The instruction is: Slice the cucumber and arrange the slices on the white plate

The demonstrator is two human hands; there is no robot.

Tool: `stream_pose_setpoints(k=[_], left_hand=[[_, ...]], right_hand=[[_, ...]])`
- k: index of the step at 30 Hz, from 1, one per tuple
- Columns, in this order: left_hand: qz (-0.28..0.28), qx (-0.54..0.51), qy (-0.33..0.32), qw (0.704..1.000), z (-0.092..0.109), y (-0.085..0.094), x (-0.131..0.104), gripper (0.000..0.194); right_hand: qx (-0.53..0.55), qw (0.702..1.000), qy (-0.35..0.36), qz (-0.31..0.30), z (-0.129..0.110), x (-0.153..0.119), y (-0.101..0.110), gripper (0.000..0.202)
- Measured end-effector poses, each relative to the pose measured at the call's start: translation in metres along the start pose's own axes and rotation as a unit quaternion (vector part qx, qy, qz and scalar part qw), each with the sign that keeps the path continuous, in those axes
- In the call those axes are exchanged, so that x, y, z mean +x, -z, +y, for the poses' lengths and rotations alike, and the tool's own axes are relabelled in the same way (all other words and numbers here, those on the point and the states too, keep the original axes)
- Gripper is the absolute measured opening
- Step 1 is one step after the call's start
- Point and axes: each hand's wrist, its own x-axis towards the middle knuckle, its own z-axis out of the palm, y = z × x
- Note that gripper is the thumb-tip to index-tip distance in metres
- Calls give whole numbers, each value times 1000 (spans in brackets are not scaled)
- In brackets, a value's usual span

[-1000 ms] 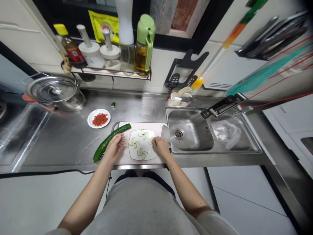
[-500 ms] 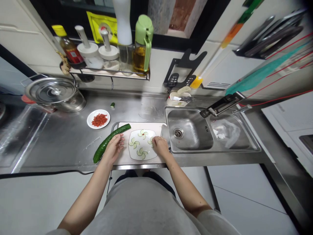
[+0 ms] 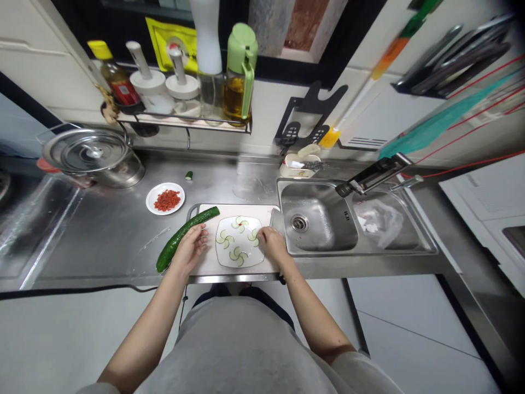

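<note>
A white square plate point(image 3: 239, 256) lies on the light cutting board point(image 3: 205, 264), with several pinwheels of thin cucumber slices on it and a red bit at the back one. My left hand point(image 3: 192, 247) is beside the plate's left edge, fingers loosely curled and apart, holding nothing. A long green cucumber point(image 3: 174, 243) lies diagonally just behind and left of it. At the plate's right edge, near the right pinwheel point(image 3: 253, 237), my right hand point(image 3: 272, 244) has its fingertips together; whatever they hold is too small to tell. A knife blade point(image 3: 278, 221) shows behind that hand.
A white dish point(image 3: 148, 203) of red pieces and a cucumber end point(image 3: 188, 175) lie at the back left. Beyond them stands a lidded steel pot point(image 3: 127, 171). The sink point(image 3: 324, 216) adjoins the board on the right; a bottle shelf point(image 3: 184, 121) hangs above.
My right hand has shifted slightly right, away from the plate, uncovering more of the right pinwheel. My left hand has barely moved.
</note>
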Motion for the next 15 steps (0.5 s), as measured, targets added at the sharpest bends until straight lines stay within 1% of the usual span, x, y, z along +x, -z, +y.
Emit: stream_pose_setpoints(k=[4,8,11,15], left_hand=[[4,0,0,1000,0,2,0,33],[13,0,-1,1000,0,4,0,32],[18,2,1,1000,-1,5,0,33],[11,3,5,1000,-2,3,0,33]], right_hand=[[3,1000,9,17,8,-2,2,18],[-53,998,6,37,16,-6,6,20],[-93,995,23,20,14,-7,7,21],[-128,991,42,-12,5,-4,5,23]])
